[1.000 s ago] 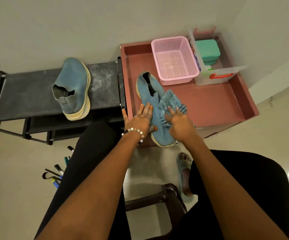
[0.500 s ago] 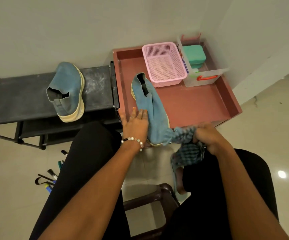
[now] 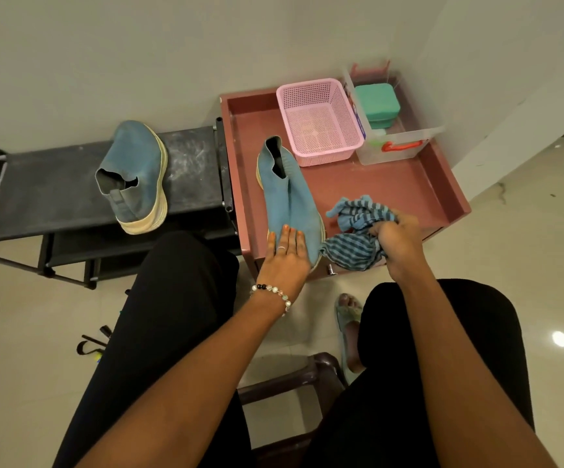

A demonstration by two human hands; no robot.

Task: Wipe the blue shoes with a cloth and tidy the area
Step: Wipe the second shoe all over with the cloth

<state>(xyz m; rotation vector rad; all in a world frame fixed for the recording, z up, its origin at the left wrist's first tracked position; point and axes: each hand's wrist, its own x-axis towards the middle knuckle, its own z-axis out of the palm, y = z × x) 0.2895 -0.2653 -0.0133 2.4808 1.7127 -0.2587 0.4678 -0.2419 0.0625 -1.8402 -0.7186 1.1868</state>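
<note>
The wiping looks partly done at best: one blue slip-on shoe point(image 3: 290, 201) lies on its side on the pink tray-top cabinet point(image 3: 405, 187) with no cloth on it, and the second blue shoe point(image 3: 135, 177) sits well apart on the dusty black shoe rack point(image 3: 47, 190), tipped onto its pale sole, with nothing to show whether it has been cleaned (its knit looks duller, but that is only a guess). The tidying seems not yet begun, since the pink basket point(image 3: 319, 119) and the clear storage box point(image 3: 398, 146) stand beyond the shoe's heel, and markers lie on the floor by the left knee. The left hand point(image 3: 285, 255) lies flat, fingers straight and together, its fingertips pressing the toe end of the near shoe. The right hand point(image 3: 397, 239), just to the right of that toe, has its fingers curled round a bunched blue striped cloth point(image 3: 354, 231), which spills out left of the knuckles toward the shoe.
</note>
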